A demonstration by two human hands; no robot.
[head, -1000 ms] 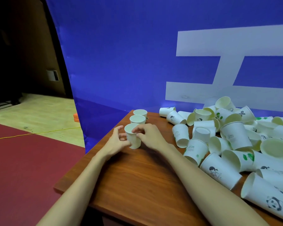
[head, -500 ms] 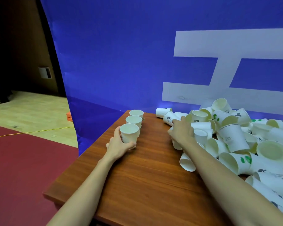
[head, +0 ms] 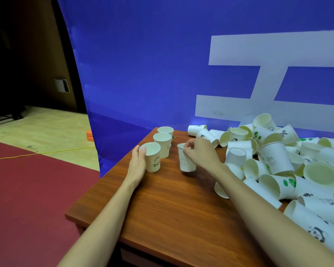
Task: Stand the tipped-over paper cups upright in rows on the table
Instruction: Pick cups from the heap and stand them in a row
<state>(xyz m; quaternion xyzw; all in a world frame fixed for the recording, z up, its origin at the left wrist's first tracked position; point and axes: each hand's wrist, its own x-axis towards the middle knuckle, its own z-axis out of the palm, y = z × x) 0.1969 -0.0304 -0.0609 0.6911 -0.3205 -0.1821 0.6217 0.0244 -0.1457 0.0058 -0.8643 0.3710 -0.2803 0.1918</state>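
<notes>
At the left corner of the wooden table (head: 174,205), we work on standing paper cups in rows. Three cups stand upright in a line along the left edge: the far cup (head: 165,130), the middle cup (head: 163,144) and the near cup (head: 152,159). Our left hand (head: 138,164) cups the outer side of the near cup, thumb at its rim, fingers curved along the wall; how firmly it holds, we cannot tell. Our right hand (head: 201,154) pinches the rim of a fourth cup (head: 185,160) between thumb and fingertips, mouth up, just right of the line, its base at or just above the wood; contact is not clear. To the right lies the pile of tipped-over cups (head: 278,160), heaped against the blue backdrop (head: 143,64) and spreading toward the near edge.

We judge the task barely begun, with this cup apparently opening a second row.

The risks, as we read them: the line stands close to the table's left edge, so a nudge from the left hand or forearm could send a light cup over the side. The right forearm lies alongside the pile, with one cup under it, and a sweep back could roll cups into the clear area. A rim pinch may dent thin paper or set the cup down tilted.
</notes>
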